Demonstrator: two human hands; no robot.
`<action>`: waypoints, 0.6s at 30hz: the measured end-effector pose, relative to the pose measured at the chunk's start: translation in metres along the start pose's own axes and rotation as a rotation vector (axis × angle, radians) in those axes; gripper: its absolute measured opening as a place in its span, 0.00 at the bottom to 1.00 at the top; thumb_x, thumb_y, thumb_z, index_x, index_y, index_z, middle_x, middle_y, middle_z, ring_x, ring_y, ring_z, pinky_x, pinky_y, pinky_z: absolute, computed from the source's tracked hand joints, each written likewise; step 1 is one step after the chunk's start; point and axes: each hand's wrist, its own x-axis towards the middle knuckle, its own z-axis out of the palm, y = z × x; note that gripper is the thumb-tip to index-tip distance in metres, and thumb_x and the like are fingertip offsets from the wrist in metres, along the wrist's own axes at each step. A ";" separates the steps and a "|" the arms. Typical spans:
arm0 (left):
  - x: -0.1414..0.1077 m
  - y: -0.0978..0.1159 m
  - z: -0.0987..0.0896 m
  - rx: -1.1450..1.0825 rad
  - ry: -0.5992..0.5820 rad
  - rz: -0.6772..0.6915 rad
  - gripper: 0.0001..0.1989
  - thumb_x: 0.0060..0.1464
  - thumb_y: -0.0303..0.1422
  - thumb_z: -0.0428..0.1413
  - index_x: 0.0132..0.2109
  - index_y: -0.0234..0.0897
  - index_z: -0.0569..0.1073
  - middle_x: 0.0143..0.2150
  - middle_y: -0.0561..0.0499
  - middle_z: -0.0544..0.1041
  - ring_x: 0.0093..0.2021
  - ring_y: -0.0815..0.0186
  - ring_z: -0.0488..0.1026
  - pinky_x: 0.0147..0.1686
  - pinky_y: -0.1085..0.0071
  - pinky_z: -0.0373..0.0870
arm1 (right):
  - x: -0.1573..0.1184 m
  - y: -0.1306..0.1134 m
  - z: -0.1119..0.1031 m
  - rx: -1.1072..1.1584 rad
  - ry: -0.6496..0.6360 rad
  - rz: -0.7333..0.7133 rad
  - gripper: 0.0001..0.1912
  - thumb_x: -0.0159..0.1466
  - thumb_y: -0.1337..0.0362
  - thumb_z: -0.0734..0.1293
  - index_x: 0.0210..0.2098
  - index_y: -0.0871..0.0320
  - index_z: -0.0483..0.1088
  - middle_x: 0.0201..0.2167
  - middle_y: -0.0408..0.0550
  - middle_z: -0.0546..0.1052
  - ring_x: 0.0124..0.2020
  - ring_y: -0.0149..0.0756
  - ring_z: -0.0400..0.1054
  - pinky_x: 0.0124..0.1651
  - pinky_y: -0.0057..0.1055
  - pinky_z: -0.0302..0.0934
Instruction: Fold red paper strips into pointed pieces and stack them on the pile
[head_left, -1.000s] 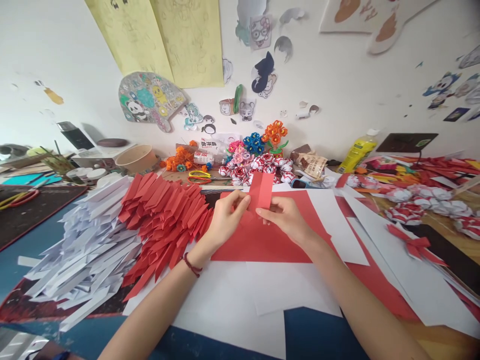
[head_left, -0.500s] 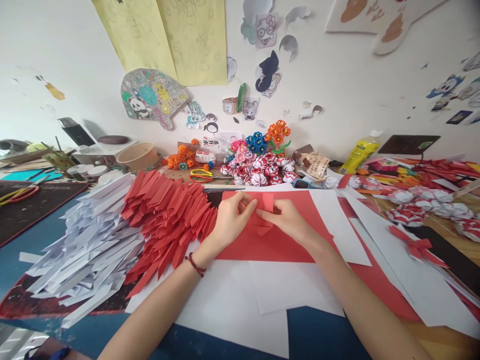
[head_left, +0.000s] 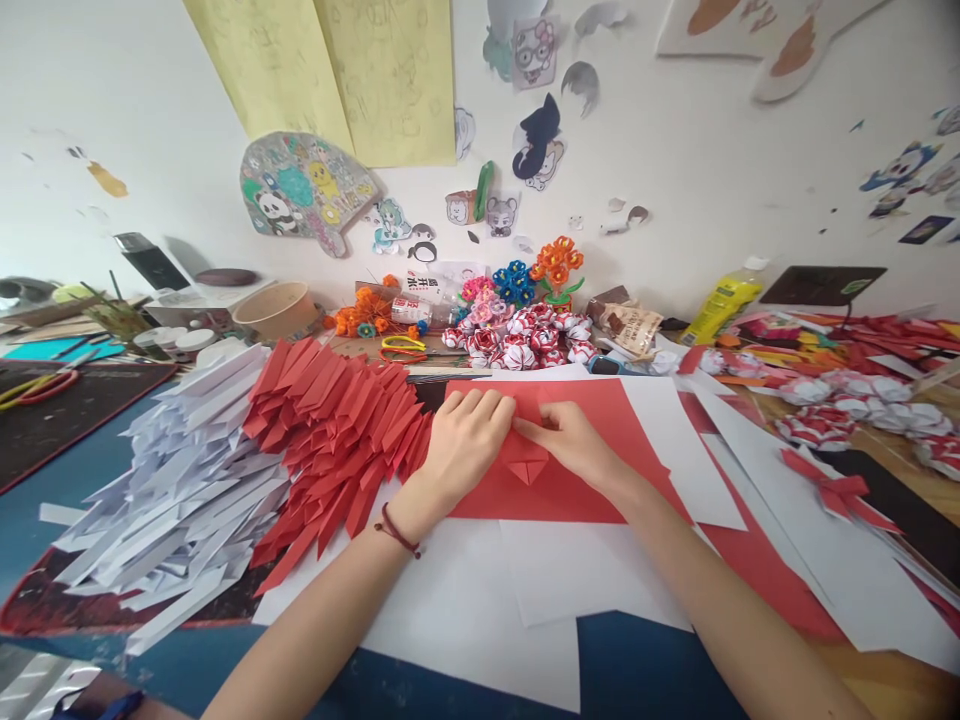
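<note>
The large red sheet (head_left: 600, 490) is lying on white papers (head_left: 465, 570). White folded strips (head_left: 180, 480) and red folded strips (head_left: 337, 430) are heaping at the left. The left hand (head_left: 469, 440), palm down, is curling at the folded red piece (head_left: 527, 468) above the sheet, covering its side; its hidden fingertips are leaving the grip unclear. The right hand (head_left: 574, 430) is pinching the piece, thumb pointing inward.
</note>
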 end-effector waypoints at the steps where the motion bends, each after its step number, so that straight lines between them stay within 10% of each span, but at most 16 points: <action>1: 0.001 0.000 -0.001 -0.030 0.002 -0.008 0.09 0.62 0.28 0.48 0.34 0.37 0.70 0.30 0.50 0.73 0.30 0.66 0.66 0.32 0.66 0.52 | 0.000 0.000 0.000 0.006 -0.002 0.000 0.31 0.58 0.44 0.67 0.20 0.55 0.44 0.21 0.37 0.45 0.23 0.26 0.40 0.24 0.28 0.34; 9: 0.011 -0.007 -0.007 -0.836 -0.042 -0.480 0.13 0.61 0.39 0.51 0.34 0.35 0.73 0.31 0.52 0.75 0.29 0.70 0.66 0.31 0.74 0.60 | -0.003 -0.008 -0.006 0.042 -0.056 -0.021 0.25 0.59 0.46 0.66 0.20 0.57 0.56 0.20 0.38 0.54 0.23 0.27 0.46 0.24 0.28 0.40; 18: 0.014 -0.011 -0.003 -1.268 -0.200 -0.629 0.13 0.55 0.40 0.58 0.34 0.33 0.76 0.33 0.49 0.77 0.33 0.69 0.69 0.34 0.74 0.64 | -0.004 -0.010 -0.006 -0.011 -0.035 -0.058 0.23 0.60 0.47 0.66 0.20 0.58 0.58 0.20 0.38 0.54 0.22 0.26 0.47 0.23 0.28 0.40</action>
